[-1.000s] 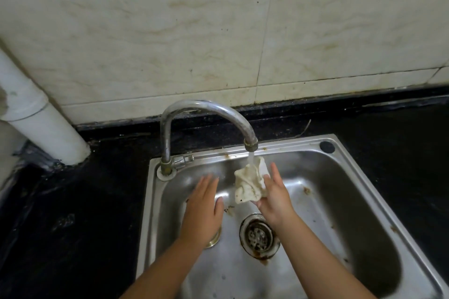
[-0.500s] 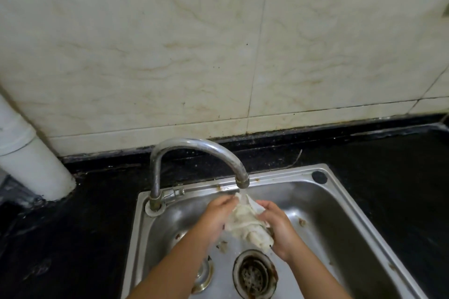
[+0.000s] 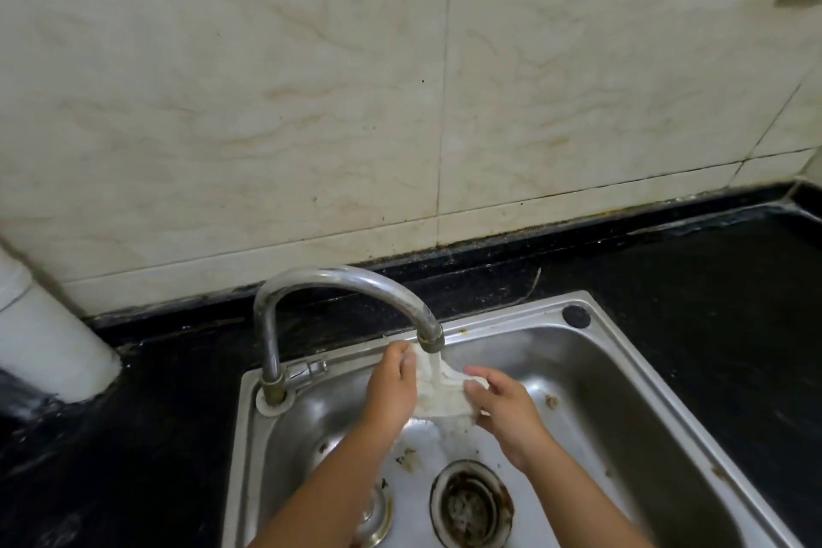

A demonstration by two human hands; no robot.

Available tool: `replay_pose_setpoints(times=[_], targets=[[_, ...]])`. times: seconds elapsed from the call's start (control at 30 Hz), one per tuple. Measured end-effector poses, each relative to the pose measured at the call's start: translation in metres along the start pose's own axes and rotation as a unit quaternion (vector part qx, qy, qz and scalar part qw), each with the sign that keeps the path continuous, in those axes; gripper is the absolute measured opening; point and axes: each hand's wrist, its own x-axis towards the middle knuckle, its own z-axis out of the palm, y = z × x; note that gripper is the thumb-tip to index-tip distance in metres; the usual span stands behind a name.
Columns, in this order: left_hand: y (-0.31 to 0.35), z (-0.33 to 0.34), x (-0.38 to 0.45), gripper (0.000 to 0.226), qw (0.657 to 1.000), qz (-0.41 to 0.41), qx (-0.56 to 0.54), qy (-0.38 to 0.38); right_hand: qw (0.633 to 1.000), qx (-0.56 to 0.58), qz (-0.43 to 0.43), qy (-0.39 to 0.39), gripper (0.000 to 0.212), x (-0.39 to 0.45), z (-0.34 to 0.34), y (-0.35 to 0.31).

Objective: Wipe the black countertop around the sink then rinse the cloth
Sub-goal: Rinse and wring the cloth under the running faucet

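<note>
A white cloth (image 3: 440,396) is stretched between both my hands right under the spout of the curved chrome tap (image 3: 347,285), with water running onto it. My left hand (image 3: 391,383) grips its left edge and my right hand (image 3: 502,405) grips its right edge. Both hands are over the steel sink (image 3: 622,374). The black countertop (image 3: 711,289) surrounds the sink on the left, back and right.
A round drain strainer (image 3: 471,503) sits in the sink bottom below my right hand, with a smaller metal fitting (image 3: 373,516) to its left. A white pipe (image 3: 49,343) rises from the countertop at the far left. Beige tiles cover the wall behind.
My left hand, open beside the cloth a second ago, has taken hold of it. Both hands now spread the cloth under the tap. The view has tilted up.
</note>
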Motion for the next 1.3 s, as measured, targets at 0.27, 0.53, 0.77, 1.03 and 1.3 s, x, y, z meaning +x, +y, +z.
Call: replay_pose_setpoints(times=[0.27, 0.53, 0.77, 1.03, 1.3], targets=[[-0.013, 0.002, -0.007, 0.031, 0.995, 0.012, -0.034, -0.089, 0.997, 0.003, -0.026, 0.067, 0.010, 0.012, 0.004, -0.003], [-0.020, 0.005, -0.008, 0.018, 0.988, -0.056, -0.136, 0.053, 0.974, -0.173, -0.133, 0.066, 0.011, -0.001, 0.013, 0.006], [-0.008, 0.025, -0.007, 0.014, 0.959, -0.113, -0.244, 0.085, 0.955, -0.177, -0.222, 0.082, 0.025, -0.022, 0.032, 0.013], [-0.002, 0.028, -0.027, 0.027, 0.941, -0.126, -0.314, 0.036, 0.932, -0.282, -0.208, 0.097, 0.034, -0.006, 0.035, 0.012], [-0.015, 0.006, -0.006, 0.023, 0.974, -0.057, -0.219, 0.015, 0.958, -0.225, -0.157, 0.076, 0.021, 0.017, 0.020, -0.023]])
